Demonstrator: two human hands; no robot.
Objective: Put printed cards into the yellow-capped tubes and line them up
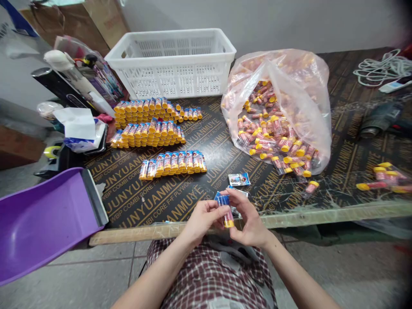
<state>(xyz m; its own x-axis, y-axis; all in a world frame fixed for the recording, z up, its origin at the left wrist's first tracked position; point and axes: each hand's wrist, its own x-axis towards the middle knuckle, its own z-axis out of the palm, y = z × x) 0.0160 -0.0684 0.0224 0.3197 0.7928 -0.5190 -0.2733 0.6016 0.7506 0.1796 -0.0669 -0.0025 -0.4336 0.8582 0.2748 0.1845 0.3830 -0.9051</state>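
Observation:
Over the front edge of the black printed board, my left hand pinches a small clear tube with a yellow cap at its lower end. A blue printed label lies against the tube's upper part. My right hand curls round the other side, its fingertips on the top of the label and its thumb near the yellow cap. Just beyond the hands lies a small stack of flat labels. Further left stands a row of labelled tubes with yellow ends.
Stacked labelled tubes sit behind the row, before a white basket. An open plastic bag of unlabelled tubes lies right of centre. Loose tubes, a heat gun and a cable are at right, a purple dustpan at left.

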